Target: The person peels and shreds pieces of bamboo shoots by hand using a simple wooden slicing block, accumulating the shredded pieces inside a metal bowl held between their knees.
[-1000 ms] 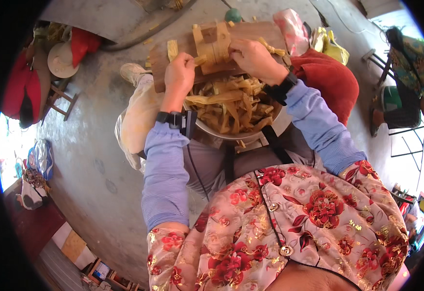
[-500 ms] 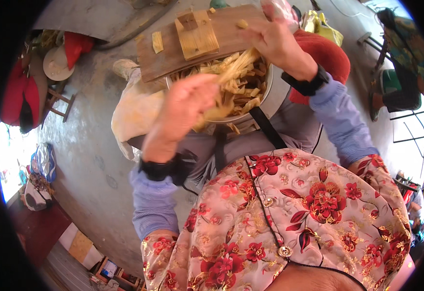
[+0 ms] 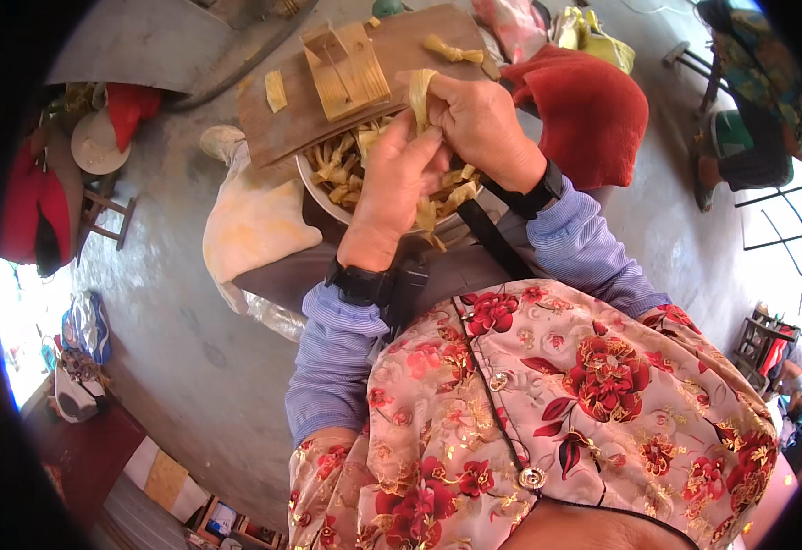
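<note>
Bags and boxes around the edges of the floor

A pink plastic bag (image 3: 515, 20) and a yellow plastic bag (image 3: 593, 37) lie at the top, beside the red cushion. Flat tan cardboard boxes (image 3: 164, 478) sit at the lower left edge. A blue-patterned bag (image 3: 89, 325) rests at the far left. No screens or signs can be made out.

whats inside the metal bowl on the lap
Pale yellow leaf strips fill the metal bowl. The wooden board and both hands cover most of it, so its bottom stays hidden.
</note>
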Available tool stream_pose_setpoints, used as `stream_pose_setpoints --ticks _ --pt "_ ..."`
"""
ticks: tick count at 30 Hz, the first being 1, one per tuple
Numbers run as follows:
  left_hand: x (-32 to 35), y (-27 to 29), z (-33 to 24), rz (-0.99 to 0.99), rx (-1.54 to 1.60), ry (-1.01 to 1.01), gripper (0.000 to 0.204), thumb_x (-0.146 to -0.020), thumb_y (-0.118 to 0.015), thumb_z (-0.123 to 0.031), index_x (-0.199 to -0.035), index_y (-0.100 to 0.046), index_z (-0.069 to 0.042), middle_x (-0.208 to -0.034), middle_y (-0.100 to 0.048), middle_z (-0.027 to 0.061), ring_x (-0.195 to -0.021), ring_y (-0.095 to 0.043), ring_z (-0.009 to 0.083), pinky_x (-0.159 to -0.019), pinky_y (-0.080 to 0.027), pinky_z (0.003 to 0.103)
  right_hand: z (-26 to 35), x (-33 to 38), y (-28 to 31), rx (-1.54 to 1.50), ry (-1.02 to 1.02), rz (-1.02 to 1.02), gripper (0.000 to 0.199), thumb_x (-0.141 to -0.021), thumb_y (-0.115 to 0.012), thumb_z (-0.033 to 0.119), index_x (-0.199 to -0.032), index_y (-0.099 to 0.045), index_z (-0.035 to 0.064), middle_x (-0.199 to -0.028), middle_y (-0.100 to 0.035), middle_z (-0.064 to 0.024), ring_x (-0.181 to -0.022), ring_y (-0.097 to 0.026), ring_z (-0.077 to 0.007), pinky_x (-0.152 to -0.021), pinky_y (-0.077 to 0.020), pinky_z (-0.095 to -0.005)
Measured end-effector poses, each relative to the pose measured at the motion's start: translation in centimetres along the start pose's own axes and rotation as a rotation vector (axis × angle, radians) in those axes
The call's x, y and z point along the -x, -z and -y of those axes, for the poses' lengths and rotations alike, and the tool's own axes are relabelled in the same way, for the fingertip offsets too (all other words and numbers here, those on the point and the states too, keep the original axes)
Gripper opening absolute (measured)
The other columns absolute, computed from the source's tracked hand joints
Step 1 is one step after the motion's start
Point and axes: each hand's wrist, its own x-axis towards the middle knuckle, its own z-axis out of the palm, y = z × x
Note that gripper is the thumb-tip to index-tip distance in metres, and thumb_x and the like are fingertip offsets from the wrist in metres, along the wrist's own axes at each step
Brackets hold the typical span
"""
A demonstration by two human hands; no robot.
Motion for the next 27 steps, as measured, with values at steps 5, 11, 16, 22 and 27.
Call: stream_pose_setpoints --ticks 5,11,16,22,27 --pt "-0.5 1.3 -0.2 -0.022 -0.107 0.024 0.017 -0.092 -0.053 -0.013 -0.108 -0.054 -0.009 -0.073 -0.054 0.0009 -0.055 -0.043 0.0065 -0.048 -0.034 0.019 -1.3 -0.1 -0.5 0.109 0.115 -0.018 0.014 -0.079 -0.06 0.02 -0.088 -0.068 0.0132 -0.064 -0.06 -0.013 -0.057 -0.058 -0.0336 -0.051 -0.0449 -0.0404" --pt "-0.4 1.8 0.1 -0.24 -1.529 -0.795 0.023 -0.079 -0.055 -0.004 -0.101 -0.061 -0.006 -0.085 -0.061 0.0119 -0.072 -0.056 0.0305 -0.064 -0.048 0.036 -3.2 1.5 -1.0 -0.259 -0.417 0.439 0.023 -0.087 -0.056 0.027 -0.09 -0.065 0.0067 -0.078 -0.064 -0.011 -0.067 -0.062 -0.0217 -0.059 -0.0479 -0.0345" --pt "-0.2 2.2 1.5 -0.173 -1.22 -0.824 0.033 -0.079 -0.058 -0.003 -0.112 -0.059 -0.003 -0.105 -0.062 0.0136 -0.097 -0.056 0.0324 -0.084 -0.045 0.038 -3.2 3.1 -1.8 -1.417 -0.926 0.55 0.02 -0.088 -0.056 0.018 -0.103 -0.061 0.0056 -0.095 -0.063 -0.0019 -0.089 -0.059 -0.0132 -0.075 -0.0488 -0.0283" --pt "-0.5 0.0 -0.6 -0.18 -1.179 -0.681 0.028 -0.083 -0.06 -0.018 -0.107 -0.058 -0.004 -0.102 -0.059 0.0153 -0.085 -0.061 0.031 -0.07 -0.05 0.037 -2.5 1.8 -1.5 -0.854 -0.55 0.269 0.018 -0.081 -0.058 0.004 -0.096 -0.066 -0.0014 -0.099 -0.058 -0.0035 -0.083 -0.056 -0.0118 -0.07 -0.0462 -0.0247" --pt "-2.7 0.4 0.5 -0.365 -1.493 -0.712 0.017 -0.085 -0.055 -0.022 -0.084 -0.057 -0.005 -0.078 -0.06 0.0114 -0.063 -0.058 0.0358 -0.054 -0.046 0.044 -2.8 1.8 -1.8 -0.611 -0.403 0.189 0.016 -0.079 -0.06 0.001 -0.093 -0.066 -0.0013 -0.102 -0.057 -0.0042 -0.086 -0.056 -0.0153 -0.071 -0.0463 -0.0255"
